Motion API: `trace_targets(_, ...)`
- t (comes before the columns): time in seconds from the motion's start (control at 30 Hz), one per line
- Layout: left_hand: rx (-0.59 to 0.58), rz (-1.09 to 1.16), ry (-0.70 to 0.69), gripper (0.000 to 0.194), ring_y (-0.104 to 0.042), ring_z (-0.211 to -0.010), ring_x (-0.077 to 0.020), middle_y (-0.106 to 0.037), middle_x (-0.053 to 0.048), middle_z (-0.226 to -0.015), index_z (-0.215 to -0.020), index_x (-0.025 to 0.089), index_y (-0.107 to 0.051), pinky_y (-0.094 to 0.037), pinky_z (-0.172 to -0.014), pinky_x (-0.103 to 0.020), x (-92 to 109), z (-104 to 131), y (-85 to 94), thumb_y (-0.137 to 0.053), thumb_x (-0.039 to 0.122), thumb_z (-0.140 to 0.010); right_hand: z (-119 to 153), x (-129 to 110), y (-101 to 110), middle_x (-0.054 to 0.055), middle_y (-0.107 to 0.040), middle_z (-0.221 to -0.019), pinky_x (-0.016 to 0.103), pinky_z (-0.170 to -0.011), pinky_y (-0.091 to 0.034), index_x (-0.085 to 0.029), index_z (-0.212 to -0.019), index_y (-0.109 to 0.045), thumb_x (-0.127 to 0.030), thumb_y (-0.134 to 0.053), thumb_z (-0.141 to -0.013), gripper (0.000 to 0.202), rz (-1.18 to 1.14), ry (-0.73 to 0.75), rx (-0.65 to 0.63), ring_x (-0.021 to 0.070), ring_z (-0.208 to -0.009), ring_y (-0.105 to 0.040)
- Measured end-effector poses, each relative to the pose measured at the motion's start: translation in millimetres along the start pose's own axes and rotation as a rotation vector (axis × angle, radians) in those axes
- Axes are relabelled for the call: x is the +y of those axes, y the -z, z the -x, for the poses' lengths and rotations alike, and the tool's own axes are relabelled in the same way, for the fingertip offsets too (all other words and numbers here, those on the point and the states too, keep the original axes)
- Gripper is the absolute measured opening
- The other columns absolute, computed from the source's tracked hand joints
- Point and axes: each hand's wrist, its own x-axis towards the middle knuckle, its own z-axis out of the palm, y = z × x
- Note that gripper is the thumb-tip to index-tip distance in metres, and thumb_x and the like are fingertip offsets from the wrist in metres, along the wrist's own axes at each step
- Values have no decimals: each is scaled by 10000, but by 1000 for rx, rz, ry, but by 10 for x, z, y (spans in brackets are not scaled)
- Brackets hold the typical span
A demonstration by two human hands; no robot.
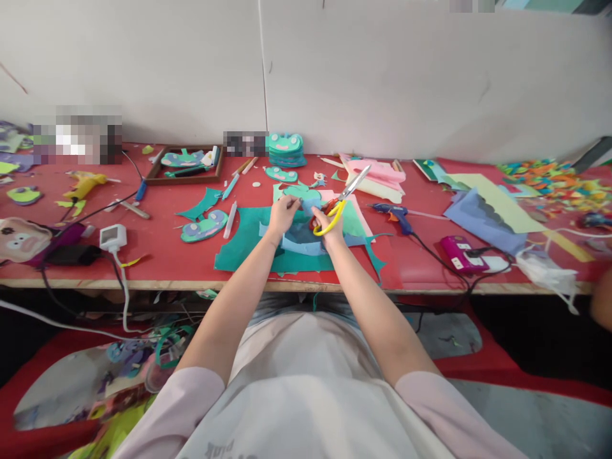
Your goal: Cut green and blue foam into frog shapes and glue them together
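My left hand (283,215) is closed, its fingertips pinched at the edge of a small blue felt piece (310,204). Yellow-handled scissors (335,217) are in my right hand (329,228), their blades pointing up and to the right, away from the felt. My right fingertips are beside the blue piece; whether they touch it I cannot tell. Under both hands lie a dark teal felt sheet (243,239), blue felt scraps (306,243) and a light green sheet (352,217). A green cut shape (299,190) lies just beyond my hands.
On the red table (411,252) a blue glue gun (394,215) and a magenta power strip (463,254) with cables are to the right. Behind stand stacked teal frog faces (285,150). A brown tray (185,178), a yellow glue gun (86,185) and a white charger (113,238) are left.
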Motion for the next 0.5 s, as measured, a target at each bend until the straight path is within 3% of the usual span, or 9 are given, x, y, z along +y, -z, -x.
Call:
trace_targets(0.17,43,30,43,186,-628,-682,-139,-667,-20,-674,-707,173,-599,-468,-696,-251,74,24,11,-594,330,-805,3,1,7,-150,-404,-394,221,-339,-345,-241,-741,-385,-356,-805,-483,506,9,-3,7,68,-307,-401)
trace_targets(0.37,319,198,213,614,-523,-428,-111,-501,-10,-389,-505,183,-546,-455,-549,-243,170,76,91,-321,614,-879,23,5,18,-150,-398,-397,219,-356,-355,-240,-739,-382,-330,-801,-507,487,-37,22,-3,64,-322,-400)
trace_targets(0.5,250,218,209,588,-507,-396,-110,-515,-9,-393,-519,174,-595,-451,-501,-246,174,63,91,-408,627,-845,29,5,18,-146,-410,-404,218,-367,-359,-237,-734,-383,-317,-794,-525,468,-48,37,-11,60,-325,-401)
